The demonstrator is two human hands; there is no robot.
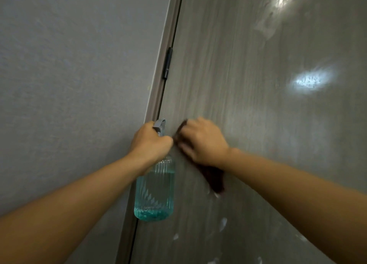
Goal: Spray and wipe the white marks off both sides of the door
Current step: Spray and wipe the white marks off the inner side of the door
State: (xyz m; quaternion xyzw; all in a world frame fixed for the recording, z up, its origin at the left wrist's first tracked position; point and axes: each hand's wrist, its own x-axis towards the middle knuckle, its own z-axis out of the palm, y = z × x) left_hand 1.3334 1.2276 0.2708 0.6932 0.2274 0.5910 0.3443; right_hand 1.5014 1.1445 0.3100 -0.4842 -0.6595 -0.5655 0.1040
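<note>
Left hand [152, 142] grips spray bottle [155, 192] by door [248, 85] hinge [167, 63]; right hand [202, 142] presses dark cloth [214, 179], grip blurred; white marks [223, 224] below.

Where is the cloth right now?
In the head view the dark cloth is pressed to the door under the right hand, beside the spray bottle.

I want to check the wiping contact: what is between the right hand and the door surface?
In the head view, a dark cloth lies between the right hand and the door; its end hangs out below the wrist.
</note>
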